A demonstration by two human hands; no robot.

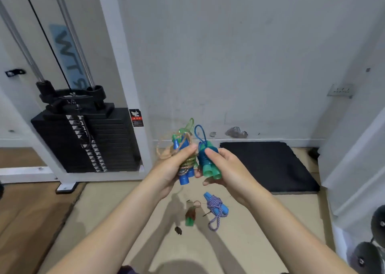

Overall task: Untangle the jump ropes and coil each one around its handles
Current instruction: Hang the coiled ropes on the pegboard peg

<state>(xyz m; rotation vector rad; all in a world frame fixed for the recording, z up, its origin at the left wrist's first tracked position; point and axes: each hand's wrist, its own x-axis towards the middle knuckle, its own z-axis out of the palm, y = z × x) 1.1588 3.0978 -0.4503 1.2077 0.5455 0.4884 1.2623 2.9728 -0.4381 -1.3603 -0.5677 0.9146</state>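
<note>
My left hand (173, 167) grips a bundle of blue handles (184, 177) wound with multicoloured rope, with tan and green loops sticking out on top. My right hand (224, 169) holds a second bundle, green handles (211, 171) wrapped in blue cord, whose blue loop (200, 133) stands upright. Both bundles are raised side by side above the floor. On the beige mat below lies a third coiled rope, blue handles with purple-white cord (215, 208). Beside it sits a green handle with brownish rope (190, 217).
A black weight stack (83, 138) in a white frame stands at the left. A dark floor pad (268, 165) lies against the wall on the right. Dumbbell ends (373, 250) show at the lower right. Small dark scraps (178, 230) lie on the mat.
</note>
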